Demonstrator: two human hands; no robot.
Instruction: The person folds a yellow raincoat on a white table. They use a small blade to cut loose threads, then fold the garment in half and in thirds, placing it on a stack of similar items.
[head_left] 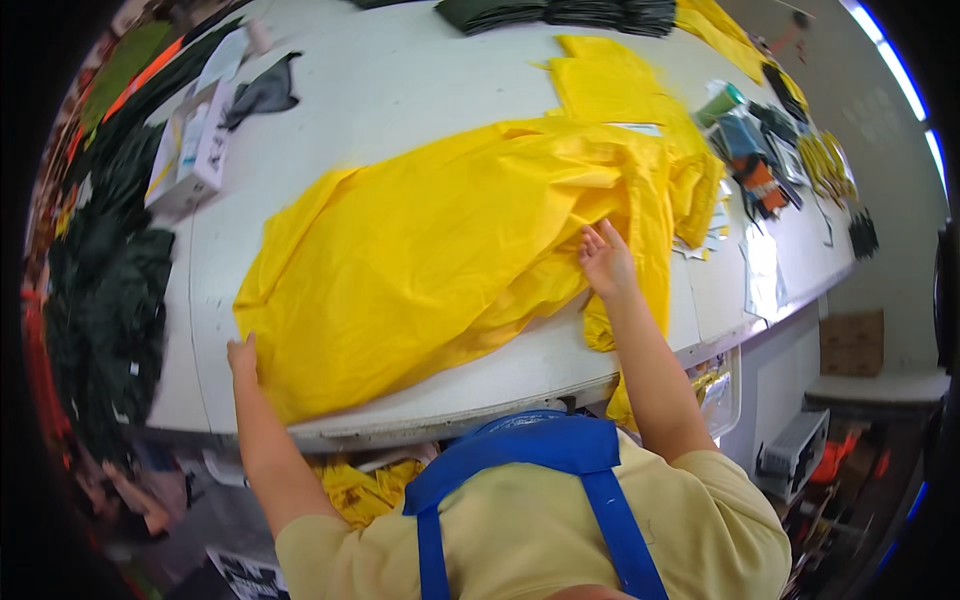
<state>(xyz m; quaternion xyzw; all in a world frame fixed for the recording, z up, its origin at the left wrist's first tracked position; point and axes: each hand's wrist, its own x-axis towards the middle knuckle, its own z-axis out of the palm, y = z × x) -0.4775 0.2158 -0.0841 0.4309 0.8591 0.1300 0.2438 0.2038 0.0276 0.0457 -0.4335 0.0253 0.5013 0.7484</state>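
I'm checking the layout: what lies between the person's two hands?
The head view shows wrinkled yellow fabric between the left hand and the right hand.

I see dark green garments (110, 310) along the left edge of the worktable (360, 80) — an open white box (203, 160) beside them, then a grey cloth (265, 92) — folded dark stacks (540, 12) at the far edge, a cardboard box (851, 342) past the right.

Cloth (420, 260) there across the table (370, 90) before the worker (520, 515), left hand (241, 354) at its left edge, right hand (607, 262) over its right part, box (207, 165) off left, heaped clothes (110, 310) past that, folded stacks (500, 13) behind, clutter (762, 187) off right.
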